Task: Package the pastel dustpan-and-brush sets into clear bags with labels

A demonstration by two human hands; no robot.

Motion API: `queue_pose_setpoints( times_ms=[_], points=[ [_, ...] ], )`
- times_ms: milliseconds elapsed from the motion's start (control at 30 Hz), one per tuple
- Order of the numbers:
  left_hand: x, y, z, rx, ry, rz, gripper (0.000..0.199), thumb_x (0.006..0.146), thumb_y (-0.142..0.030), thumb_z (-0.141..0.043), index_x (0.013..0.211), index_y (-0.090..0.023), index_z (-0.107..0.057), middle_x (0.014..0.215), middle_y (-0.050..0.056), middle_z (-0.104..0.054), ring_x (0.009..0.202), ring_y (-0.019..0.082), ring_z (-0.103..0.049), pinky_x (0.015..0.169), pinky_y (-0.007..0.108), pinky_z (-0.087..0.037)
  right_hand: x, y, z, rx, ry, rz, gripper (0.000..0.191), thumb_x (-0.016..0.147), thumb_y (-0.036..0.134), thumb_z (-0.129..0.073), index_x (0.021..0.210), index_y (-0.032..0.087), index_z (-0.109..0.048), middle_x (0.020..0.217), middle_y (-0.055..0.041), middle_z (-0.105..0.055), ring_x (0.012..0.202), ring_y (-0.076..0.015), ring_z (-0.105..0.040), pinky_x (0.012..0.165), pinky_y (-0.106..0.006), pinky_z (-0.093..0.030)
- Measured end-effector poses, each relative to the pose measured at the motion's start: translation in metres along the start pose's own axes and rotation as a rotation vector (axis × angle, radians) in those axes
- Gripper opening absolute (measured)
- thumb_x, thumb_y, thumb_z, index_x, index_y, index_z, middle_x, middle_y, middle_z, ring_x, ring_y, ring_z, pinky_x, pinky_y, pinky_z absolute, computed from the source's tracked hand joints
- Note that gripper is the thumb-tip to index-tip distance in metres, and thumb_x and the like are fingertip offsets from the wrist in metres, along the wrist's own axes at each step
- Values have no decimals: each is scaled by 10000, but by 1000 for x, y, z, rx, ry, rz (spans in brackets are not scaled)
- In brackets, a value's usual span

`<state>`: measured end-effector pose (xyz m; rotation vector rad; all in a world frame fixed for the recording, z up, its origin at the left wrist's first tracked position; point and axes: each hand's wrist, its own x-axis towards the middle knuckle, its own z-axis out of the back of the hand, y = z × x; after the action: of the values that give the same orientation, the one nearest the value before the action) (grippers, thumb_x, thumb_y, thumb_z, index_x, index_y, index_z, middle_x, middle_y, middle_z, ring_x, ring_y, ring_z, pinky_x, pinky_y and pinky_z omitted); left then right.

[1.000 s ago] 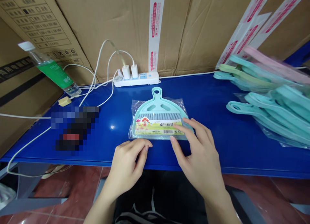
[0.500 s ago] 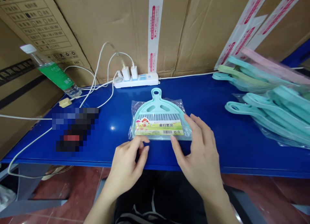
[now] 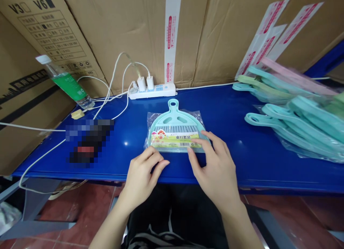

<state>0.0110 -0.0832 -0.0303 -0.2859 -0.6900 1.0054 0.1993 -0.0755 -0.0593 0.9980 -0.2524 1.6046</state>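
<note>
A light-blue dustpan and brush set [image 3: 177,121] lies flat in a clear plastic bag on the blue table, its handle pointing away from me. Grey bristles and a printed paper label [image 3: 176,139] show through the bag. My left hand [image 3: 146,173] is at the near left corner of the bag. Its thumb and index fingertip meet in front of the bag's near edge, with nothing visible between them. My right hand [image 3: 215,163] has its fingers apart over the near right corner, fingertips on or just above the bag and label; contact is hard to judge.
Several bagged sets in blue, green and pink [image 3: 303,123] are piled at the right. A white power strip [image 3: 153,93] with chargers and cables stands behind. On the left are a water bottle [image 3: 71,85] and a blurred-out dark object [image 3: 91,141]. Cardboard [image 3: 129,23] backs the table [image 3: 120,152].
My left thumb and index finger have closed together. The fingers of my right hand have shifted left, over the label's right end. The view has turned slightly.
</note>
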Motion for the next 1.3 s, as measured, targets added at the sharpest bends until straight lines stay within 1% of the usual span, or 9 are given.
queue_pose_setpoints(
  times_ms=[100, 300, 500, 600, 733, 833, 1000, 1133, 1300],
  points=[
    [-1, 1, -1, 0, -29, -25, 174, 981, -214, -470, 881, -204, -613, 870, 12, -628, 778, 124, -632, 703, 215, -487, 0, 1, 1, -15, 12, -11, 232, 943, 327, -488, 1079, 183, -609, 1172, -162, -642, 979, -295, -666, 731, -429, -572],
    [-2, 0, -2, 37, -37, -29, 170, 964, -184, -469, 919, -218, -629, 884, 1, -654, 678, 106, -600, 625, 209, -481, 1, 2, 1, 0, 17, -13, 225, 941, 340, -487, 975, 180, -641, 1143, -160, -662, 971, -297, -674, 725, -421, -569],
    [-2, 1, -5, 217, -168, -165, 189, 956, -169, -475, 882, -208, -645, 821, 29, -663, 766, 171, -580, 704, 293, -473, 1, 0, 1, 35, 34, -17, 224, 934, 335, -494, 1007, 186, -645, 1135, -151, -665, 990, -300, -671, 761, -438, -564],
    [1, 3, -1, 325, -160, -193, 165, 938, -170, -506, 948, -202, -667, 918, 66, -682, 863, 213, -579, 749, 339, -471, 1, 0, 2, 16, 39, -5, 228, 945, 291, -463, 1026, 189, -649, 1130, -148, -665, 982, -298, -673, 777, -451, -565],
    [13, 10, 9, 452, -2, -239, 254, 940, -212, -522, 1156, -212, -655, 1217, 108, -657, 1190, 290, -540, 939, 436, -472, 3, -4, 2, 1, 139, 39, 284, 955, 221, -407, 1093, 190, -653, 1177, -150, -652, 1007, -293, -674, 766, -444, -578],
    [25, 16, 16, 500, 183, -303, 326, 965, -225, -477, 1258, -250, -619, 1349, 82, -606, 1328, 286, -474, 1086, 496, -390, 7, -12, 1, -52, 214, 113, 342, 929, 149, -385, 1133, 205, -654, 1202, -140, -649, 1036, -289, -669, 855, -490, -559],
    [42, 19, 31, 454, 418, -377, 395, 971, -246, -490, 1364, -253, -534, 1429, 100, -547, 1335, 257, -485, 1119, 487, -357, 32, -29, -3, -109, 327, 218, 477, 778, -13, -390, 1089, 198, -684, 1199, -141, -669, 1097, -332, -636, 945, -576, -489],
    [55, 20, 46, 368, 528, -445, 510, 903, -272, -628, 1393, -224, -496, 1412, 117, -561, 1308, 263, -503, 1096, 465, -377, 62, -38, -4, -128, 464, 320, 504, 741, -48, -396, 1062, 198, -697, 1143, -121, -691, 1080, -304, -630, 927, -486, -512],
    [73, 19, 49, 419, 591, -565, 431, 891, -310, -658, 1308, -229, -587, 1330, 111, -613, 1258, 266, -538, 1053, 417, -422, 92, -44, -12, -131, 597, 407, 545, 768, -14, -420, 1202, 240, -631, 1190, -110, -647, 955, -253, -648, 739, -372, -559]
  ],
)
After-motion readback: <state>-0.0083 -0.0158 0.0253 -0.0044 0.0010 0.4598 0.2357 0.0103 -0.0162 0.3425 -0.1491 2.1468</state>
